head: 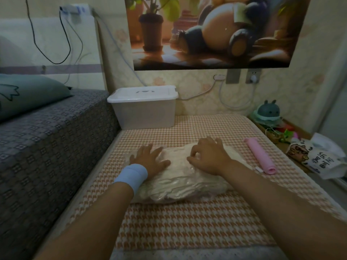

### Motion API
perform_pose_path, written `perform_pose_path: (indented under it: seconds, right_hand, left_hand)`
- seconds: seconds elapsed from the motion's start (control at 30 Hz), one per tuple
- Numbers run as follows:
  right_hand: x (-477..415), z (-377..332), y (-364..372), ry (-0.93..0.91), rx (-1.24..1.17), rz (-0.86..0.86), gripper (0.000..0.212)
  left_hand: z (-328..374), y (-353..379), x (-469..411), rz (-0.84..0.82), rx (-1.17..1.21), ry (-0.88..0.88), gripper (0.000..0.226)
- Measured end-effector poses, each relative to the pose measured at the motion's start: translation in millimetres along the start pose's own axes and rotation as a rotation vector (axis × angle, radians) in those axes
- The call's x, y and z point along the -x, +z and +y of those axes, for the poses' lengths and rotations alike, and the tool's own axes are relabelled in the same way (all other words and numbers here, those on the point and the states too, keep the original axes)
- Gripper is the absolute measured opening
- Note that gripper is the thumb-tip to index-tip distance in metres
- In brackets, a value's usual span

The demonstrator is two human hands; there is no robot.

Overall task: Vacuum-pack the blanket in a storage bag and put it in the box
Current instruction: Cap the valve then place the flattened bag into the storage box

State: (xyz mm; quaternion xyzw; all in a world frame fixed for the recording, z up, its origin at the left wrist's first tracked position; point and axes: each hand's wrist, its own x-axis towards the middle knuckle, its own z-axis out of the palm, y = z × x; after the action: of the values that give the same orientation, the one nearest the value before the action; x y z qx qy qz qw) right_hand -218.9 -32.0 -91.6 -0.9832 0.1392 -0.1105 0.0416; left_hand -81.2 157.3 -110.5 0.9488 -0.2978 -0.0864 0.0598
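Pressing down on the storage bag (180,182) with the cream blanket (174,166) inside it, I have my left hand (150,160) flat, fingers spread, on its left part. My right hand (208,156) rests on top with fingers curled, pinching the plastic. The bag lies mid-way on the houndstooth mat (187,226). The white box (144,107), lid on, stands at the far left corner. A pink roll (260,155) lies to the right, apart from the bag.
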Motion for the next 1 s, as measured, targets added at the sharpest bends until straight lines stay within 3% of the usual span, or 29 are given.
perform_pose_path:
  seconds: [0.1, 0.2, 0.4, 0.53, 0.67, 0.73, 0.83, 1.0]
  right_hand:
    - [-3.8, 3.9, 13.4, 0.090, -0.031, -0.271, 0.078]
    - [-6.2, 5.1, 26.7, 0.169, 0.009, -0.448, 0.087]
    - [-7.4, 2.7, 10.5, 0.141, 0.032, -0.431, 0.090]
    - [-17.1, -0.7, -4.4, 0.120, 0.074, -0.435, 0.080]
    - [-56.2, 2.4, -27.4, 0.109, 0.037, -0.317, 0.070]
    - [-86.5, 1.5, -37.6, 0.033, 0.089, -0.219, 0.067]
    - [-133.5, -1.4, -46.0, -0.049, 0.070, -0.102, 0.065]
    - [-223.4, 0.3, -32.9, -0.125, 0.076, 0.029, 0.060]
  left_hand:
    - [-1.4, 5.1, -4.5, -0.158, -0.045, -0.065, 0.082]
    - [0.8, -1.2, -11.5, -0.260, -0.052, -0.064, 0.083]
    - [6.8, -20.8, -22.6, -0.306, 0.031, -0.009, 0.074]
    - [7.5, -37.6, -34.8, -0.354, 0.008, -0.008, 0.069]
    - [10.0, -69.3, -60.8, -0.450, -0.029, -0.042, 0.076]
    - [12.6, -89.6, -76.4, -0.305, -0.081, 0.035, 0.060]
    - [14.6, -112.3, -111.3, -0.043, 0.050, 0.077, 0.042]
    - [9.7, -134.1, -182.7, 0.224, 0.040, 0.078, 0.048]
